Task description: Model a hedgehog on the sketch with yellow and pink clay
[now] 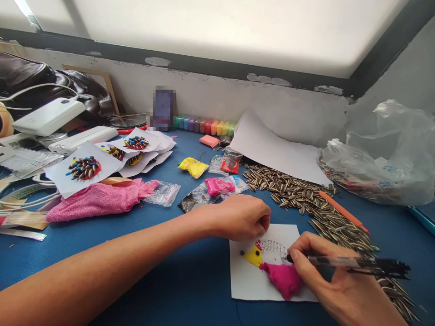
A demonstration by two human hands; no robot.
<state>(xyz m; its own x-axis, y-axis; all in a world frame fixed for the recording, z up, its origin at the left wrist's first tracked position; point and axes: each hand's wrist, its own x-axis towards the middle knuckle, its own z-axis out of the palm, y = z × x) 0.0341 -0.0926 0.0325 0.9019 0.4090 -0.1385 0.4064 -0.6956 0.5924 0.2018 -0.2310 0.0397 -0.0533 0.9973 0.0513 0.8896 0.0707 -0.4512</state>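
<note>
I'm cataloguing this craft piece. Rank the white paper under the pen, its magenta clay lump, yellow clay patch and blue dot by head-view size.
1. White paper, partly covered
2. Magenta clay lump
3. Yellow clay patch
4. Blue dot

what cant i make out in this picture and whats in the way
In the head view:
- Lower right corner of the drawing paper: covered by the right hand.
- Fingertips of the left hand: curled out of sight behind the hand itself.
- Upright object: blurred into pixels.
- Anything under the large white sheet: the sheet covers it.
- Dark bag: cut off by the left edge.
</note>
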